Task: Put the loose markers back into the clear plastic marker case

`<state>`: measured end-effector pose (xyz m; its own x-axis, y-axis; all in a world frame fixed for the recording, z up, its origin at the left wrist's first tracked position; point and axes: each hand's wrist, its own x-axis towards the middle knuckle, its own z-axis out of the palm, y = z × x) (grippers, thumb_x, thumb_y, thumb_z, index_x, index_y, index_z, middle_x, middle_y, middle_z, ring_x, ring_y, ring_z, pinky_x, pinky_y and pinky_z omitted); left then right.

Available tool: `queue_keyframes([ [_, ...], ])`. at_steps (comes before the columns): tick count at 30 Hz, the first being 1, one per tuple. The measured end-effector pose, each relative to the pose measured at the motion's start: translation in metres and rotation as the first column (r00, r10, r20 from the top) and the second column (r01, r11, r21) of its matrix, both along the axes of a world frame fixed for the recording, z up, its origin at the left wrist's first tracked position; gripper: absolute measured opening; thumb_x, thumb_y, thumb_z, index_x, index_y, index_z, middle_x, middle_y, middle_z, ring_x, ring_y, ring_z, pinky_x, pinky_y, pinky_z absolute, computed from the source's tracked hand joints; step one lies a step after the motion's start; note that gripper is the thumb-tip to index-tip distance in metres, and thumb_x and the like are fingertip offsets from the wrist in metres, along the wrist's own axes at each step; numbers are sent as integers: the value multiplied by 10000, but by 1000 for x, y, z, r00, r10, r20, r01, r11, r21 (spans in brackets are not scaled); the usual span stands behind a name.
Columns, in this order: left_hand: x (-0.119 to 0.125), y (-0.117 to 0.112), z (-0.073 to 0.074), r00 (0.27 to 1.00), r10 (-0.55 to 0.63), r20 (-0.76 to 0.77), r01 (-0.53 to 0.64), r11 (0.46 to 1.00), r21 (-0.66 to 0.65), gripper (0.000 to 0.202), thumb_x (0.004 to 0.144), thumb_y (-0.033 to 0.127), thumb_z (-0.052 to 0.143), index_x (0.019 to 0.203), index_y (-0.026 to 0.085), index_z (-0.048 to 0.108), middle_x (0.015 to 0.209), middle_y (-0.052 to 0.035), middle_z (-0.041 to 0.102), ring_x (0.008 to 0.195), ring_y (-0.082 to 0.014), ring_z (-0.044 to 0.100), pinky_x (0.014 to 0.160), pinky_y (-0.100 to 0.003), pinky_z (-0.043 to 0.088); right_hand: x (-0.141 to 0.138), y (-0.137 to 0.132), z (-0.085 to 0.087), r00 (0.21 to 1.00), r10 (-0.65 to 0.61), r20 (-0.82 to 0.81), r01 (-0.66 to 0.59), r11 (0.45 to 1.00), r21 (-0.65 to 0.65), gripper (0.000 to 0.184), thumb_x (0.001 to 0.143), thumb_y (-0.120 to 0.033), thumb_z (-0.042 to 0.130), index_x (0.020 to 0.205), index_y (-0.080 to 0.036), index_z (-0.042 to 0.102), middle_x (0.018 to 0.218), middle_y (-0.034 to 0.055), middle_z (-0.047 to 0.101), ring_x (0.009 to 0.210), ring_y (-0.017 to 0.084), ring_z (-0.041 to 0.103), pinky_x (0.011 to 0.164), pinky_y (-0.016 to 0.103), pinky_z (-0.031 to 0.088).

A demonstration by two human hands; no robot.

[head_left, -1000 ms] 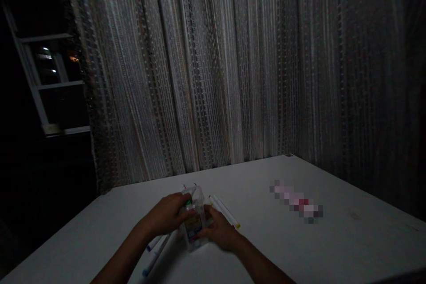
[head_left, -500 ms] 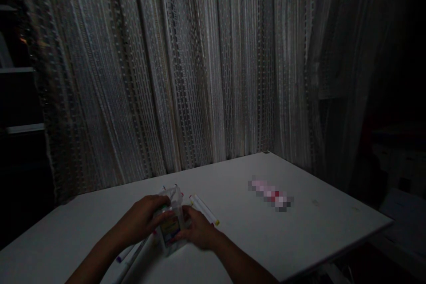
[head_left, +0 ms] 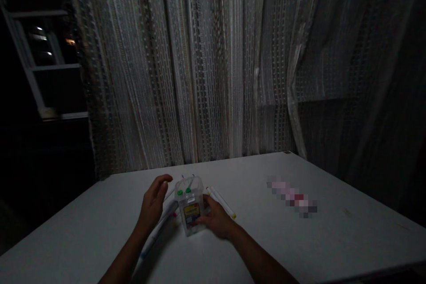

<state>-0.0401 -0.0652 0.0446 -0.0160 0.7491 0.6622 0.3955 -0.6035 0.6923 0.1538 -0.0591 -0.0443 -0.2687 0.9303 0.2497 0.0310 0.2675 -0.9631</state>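
Note:
A clear plastic container (head_left: 193, 211) with a yellow-and-blue label stands upright on the white table. Two green-capped markers (head_left: 184, 191) show at its open top. My right hand (head_left: 216, 216) grips the container from its right side, thumb across the front near the label. To the left of it, my left hand (head_left: 155, 199) is raised with fingers apart and curved, holding nothing. Beneath and beside my left hand lie several white markers (head_left: 158, 233), partly hidden by the hand and arm. More white markers (head_left: 222, 203), one with a yellow end, lie just behind my right hand.
A blurred-out pink and red object (head_left: 291, 196) lies on the right part of the white table (head_left: 253, 248). A patterned curtain (head_left: 213, 75) hangs along the table's far edge. At the left is a dark window (head_left: 56, 66). The room is dim.
My left hand has let go of the container's top and moved off to the left. My right hand still holds the container. The view has shifted, showing more of the window.

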Motion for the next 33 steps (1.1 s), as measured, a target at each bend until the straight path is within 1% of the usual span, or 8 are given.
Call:
queue_keyframes([
  [5,21,18,-33,965,-66,253,102,986,-132,504,783,603,398,982,188,602,1036,-84,636,1013,-255,572,918,-414,422,8,-1,0,1000,10,14,-10,1000,16,695,507,-241,769,1153,-209,514,1069,72,567,986,233,547,749,337,492],
  [9,31,40,-35,836,-126,534,210,972,-100,499,773,613,417,972,189,588,983,-78,648,942,-233,608,847,-381,465,40,5,33,999,28,35,-28,1000,-7,735,603,-305,709,1270,-198,422,1156,107,526,1002,202,538,750,320,480],
  [12,34,50,-28,734,-192,652,296,954,-53,492,751,616,460,926,171,579,856,-55,651,821,-203,629,785,-342,480,54,18,63,959,-179,219,161,982,96,532,730,-270,571,1231,-123,472,1036,110,593,869,167,575,759,308,460],
  [14,36,50,-26,740,-229,633,320,947,-31,473,736,598,505,922,168,573,790,-34,646,762,-185,624,737,-306,478,52,29,69,830,-358,428,296,932,207,425,739,-206,532,1150,-99,547,937,98,635,839,173,584,791,307,438],
  [18,39,41,-31,809,-228,542,317,946,-75,466,732,585,524,941,171,571,754,-32,650,725,-194,618,674,-291,466,43,45,44,531,-539,653,418,838,352,340,768,-203,480,1079,-134,600,987,110,652,961,204,575,835,295,405],
  [21,38,38,-41,845,-213,491,307,944,-120,472,749,596,487,937,174,585,726,-36,652,709,-206,608,666,-306,458,43,53,18,422,-534,733,417,832,366,268,772,-200,461,975,-160,631,994,104,657,940,204,589,792,281,409],
  [24,36,41,-50,837,-222,500,304,949,-87,492,738,617,482,892,168,616,697,-28,635,691,-198,588,673,-301,443,46,51,8,381,-516,767,390,842,373,250,777,-240,465,940,-172,641,956,101,670,907,207,604,752,278,407],
  [33,35,50,-62,796,-247,552,343,936,-76,514,728,635,497,811,152,653,699,-31,627,691,-172,573,674,-275,427,41,44,14,358,-442,823,339,882,327,299,794,-295,455,992,-167,638,994,106,667,927,210,603,749,286,398],
])
